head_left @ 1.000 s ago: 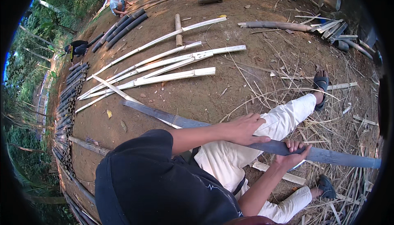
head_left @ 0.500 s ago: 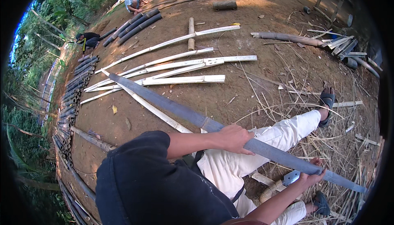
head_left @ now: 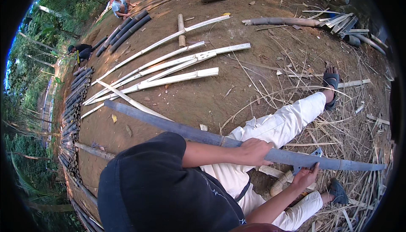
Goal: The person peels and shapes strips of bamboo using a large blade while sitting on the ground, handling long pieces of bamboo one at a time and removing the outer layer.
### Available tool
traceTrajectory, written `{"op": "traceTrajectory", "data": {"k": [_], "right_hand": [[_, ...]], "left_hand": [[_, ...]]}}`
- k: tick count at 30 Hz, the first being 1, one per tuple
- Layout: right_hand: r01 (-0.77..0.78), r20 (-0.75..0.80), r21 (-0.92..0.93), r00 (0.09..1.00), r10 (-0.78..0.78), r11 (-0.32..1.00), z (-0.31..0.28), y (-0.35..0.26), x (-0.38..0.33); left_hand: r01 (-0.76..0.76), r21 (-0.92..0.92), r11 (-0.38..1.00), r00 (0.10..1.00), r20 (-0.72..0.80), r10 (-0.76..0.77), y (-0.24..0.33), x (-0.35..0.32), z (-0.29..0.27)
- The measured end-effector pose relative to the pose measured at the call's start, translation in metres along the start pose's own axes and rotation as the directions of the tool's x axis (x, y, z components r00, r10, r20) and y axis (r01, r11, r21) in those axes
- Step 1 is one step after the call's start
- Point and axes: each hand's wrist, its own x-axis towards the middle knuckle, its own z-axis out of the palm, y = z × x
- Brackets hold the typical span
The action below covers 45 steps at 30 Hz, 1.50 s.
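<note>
A long grey split bamboo strip (head_left: pixel 192 133) lies slantwise across my lap. My left hand (head_left: pixel 256 151) is closed over the strip near its middle, palm down. Further along, my right hand (head_left: pixel 306 176) grips the strip's lower edge, its fingertips pressed to the side and the rest partly hidden. Between my legs stands a wooden piece (head_left: pixel 281 183). A metal plate with holes (head_left: pixel 316 152) shows at both edges of the strip close to my right hand; its middle is hidden behind the strip.
Pale split bamboo lengths (head_left: pixel 182 78) fan out over the dirt, one across a short log (head_left: pixel 181 29). Dark bamboo poles (head_left: pixel 127 31) and stacked pieces (head_left: pixel 78 92) lie to the left. Shavings (head_left: pixel 338 139) litter the ground around my feet. Two people crouch in the distance.
The strip has shifted right and turned flatter, its right end rising. Both hands moved with it, the right one higher. The metal plate now sits partly behind the strip.
</note>
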Motion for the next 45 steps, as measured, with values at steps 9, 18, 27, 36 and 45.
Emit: {"op": "traceTrajectory", "data": {"k": [9,18,27,36,45], "right_hand": [[0.001,0.078,0.097,0.997,-0.009,0.995,0.01,-0.012,0.007],[0.036,0.055,0.132,0.998,-0.043,0.991,0.044,-0.025,-0.003],[0.087,0.063,0.117,0.993,-0.095,0.989,0.05,-0.061,0.017],[-0.185,-0.222,-0.953,0.966,-0.137,0.242,-0.079,0.022,0.002],[-0.281,-0.268,-0.958,0.947,-0.179,-0.054,-0.06,0.059,-0.004]], "left_hand": [[-0.171,0.254,0.952,0.938,-0.254,0.236,-0.016,-0.023,-0.056],[0.412,0.141,0.9,0.78,0.455,-0.429,-0.08,-0.061,-0.108],[0.458,-0.088,0.885,0.815,0.44,-0.378,-0.078,-0.041,-0.046],[0.392,-0.197,0.898,0.828,0.502,-0.251,-0.039,-0.007,-0.043],[0.423,-0.253,0.87,0.848,0.449,-0.281,-0.031,-0.006,-0.038]]}}
